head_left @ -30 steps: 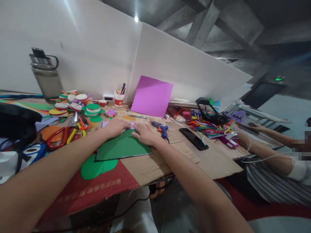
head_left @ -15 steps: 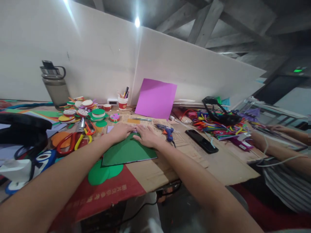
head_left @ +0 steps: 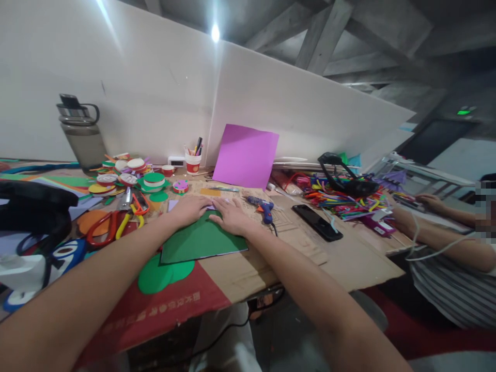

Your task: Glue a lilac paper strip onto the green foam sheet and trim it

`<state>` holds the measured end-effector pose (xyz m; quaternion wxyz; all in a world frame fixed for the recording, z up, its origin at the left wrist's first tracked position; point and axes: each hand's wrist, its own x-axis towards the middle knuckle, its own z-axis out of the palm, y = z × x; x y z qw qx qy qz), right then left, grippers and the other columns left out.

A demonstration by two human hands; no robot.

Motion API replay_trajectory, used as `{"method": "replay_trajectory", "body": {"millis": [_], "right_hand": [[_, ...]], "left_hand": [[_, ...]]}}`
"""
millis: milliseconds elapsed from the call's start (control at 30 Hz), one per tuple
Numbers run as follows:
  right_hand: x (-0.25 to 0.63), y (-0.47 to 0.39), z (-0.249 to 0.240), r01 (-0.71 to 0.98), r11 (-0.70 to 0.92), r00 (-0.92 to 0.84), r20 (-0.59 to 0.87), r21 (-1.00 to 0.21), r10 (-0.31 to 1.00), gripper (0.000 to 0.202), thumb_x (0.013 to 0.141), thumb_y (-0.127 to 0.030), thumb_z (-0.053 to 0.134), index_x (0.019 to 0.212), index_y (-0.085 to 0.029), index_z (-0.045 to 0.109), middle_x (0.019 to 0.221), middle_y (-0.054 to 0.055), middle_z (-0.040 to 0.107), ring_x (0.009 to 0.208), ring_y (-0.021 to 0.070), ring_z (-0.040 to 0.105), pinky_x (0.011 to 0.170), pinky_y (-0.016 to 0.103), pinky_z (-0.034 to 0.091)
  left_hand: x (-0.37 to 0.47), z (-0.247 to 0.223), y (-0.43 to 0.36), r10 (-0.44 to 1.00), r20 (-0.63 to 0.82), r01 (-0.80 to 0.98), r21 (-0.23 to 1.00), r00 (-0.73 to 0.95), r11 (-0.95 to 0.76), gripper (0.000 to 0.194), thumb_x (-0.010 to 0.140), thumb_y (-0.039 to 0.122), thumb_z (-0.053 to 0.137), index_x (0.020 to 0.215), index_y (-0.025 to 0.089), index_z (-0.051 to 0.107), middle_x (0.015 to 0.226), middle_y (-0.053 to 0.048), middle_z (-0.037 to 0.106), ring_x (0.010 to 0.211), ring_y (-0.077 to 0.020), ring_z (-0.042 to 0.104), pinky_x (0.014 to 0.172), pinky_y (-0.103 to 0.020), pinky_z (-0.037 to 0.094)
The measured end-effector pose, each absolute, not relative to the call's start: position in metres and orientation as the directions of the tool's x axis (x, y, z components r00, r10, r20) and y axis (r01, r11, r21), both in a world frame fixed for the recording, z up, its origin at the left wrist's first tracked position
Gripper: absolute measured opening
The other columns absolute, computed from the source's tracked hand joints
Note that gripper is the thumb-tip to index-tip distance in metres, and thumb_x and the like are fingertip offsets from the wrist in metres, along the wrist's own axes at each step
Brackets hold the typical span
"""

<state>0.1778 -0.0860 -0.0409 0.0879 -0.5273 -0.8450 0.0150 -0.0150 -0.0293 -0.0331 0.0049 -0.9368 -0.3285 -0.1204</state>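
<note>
"Where's the green sheet?"
"Just below frame centre, left hand and right hand flattish at its top, fingers extended, gripping nothing visible."
"Handling?"
"Probably light, easily creased; take opposite edges."

White wall panels set side by side, grey beams crossed overhead, one bright lamp lit, red floor partly seen at right.
</note>
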Motion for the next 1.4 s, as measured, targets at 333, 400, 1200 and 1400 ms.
{"method": "replay_trajectory", "body": {"millis": [333, 400, 1200, 1400], "right_hand": [[0.179, -0.091, -0.046, 0.923, 0.360, -0.338, 0.159, -0.135, 0.928, 0.075, 0.097, -0.063, 0.018, 0.151, -0.012, 0.030, 0.158, 0.014, 0.029, 0.147, 0.0250, 0.022, 0.119, 0.048, 0.011], [0.180, -0.093, -0.046, 0.940, 0.318, -0.297, 0.165, -0.120, 0.941, 0.076, 0.098, -0.062, 0.017, 0.150, -0.008, 0.032, 0.156, 0.017, 0.032, 0.147, 0.0265, 0.024, 0.119, 0.048, 0.012], [0.184, -0.071, -0.037, 0.829, 0.558, -0.551, 0.106, -0.047, 0.828, 0.061, 0.101, -0.050, 0.028, 0.146, -0.011, 0.040, 0.153, 0.015, 0.039, 0.144, 0.0232, 0.032, 0.119, 0.041, 0.018], [0.177, -0.075, -0.026, 0.853, 0.521, -0.516, 0.115, -0.018, 0.849, 0.061, 0.099, -0.049, 0.035, 0.142, -0.007, 0.044, 0.150, 0.019, 0.042, 0.141, 0.0301, 0.036, 0.115, 0.045, 0.025]], "left_hand": [[-0.019, -0.035, -0.027, 0.617, 0.230, 0.628, 0.031, 0.753, -0.778, 0.037, 0.093, 0.027, 0.044, 0.127, 0.021, 0.060, 0.136, -0.007, 0.060, 0.126, -0.0219, 0.053, 0.108, -0.039, 0.038], [-0.020, -0.032, -0.031, 0.667, 0.236, 0.686, 0.002, 0.707, -0.728, 0.036, 0.093, 0.031, 0.045, 0.124, 0.020, 0.062, 0.133, -0.008, 0.062, 0.126, -0.0241, 0.053, 0.107, -0.041, 0.039], [-0.058, -0.026, -0.029, 0.747, 0.160, 0.761, -0.039, 0.645, -0.648, 0.046, 0.086, 0.022, 0.046, 0.129, 0.023, 0.062, 0.136, -0.005, 0.061, 0.126, -0.0216, 0.054, 0.108, -0.036, 0.041], [-0.051, -0.021, -0.043, 0.776, 0.195, 0.796, -0.050, 0.600, -0.603, 0.042, 0.082, 0.020, 0.051, 0.121, 0.022, 0.066, 0.127, -0.005, 0.067, 0.118, -0.0237, 0.060, 0.102, -0.036, 0.045]]}}
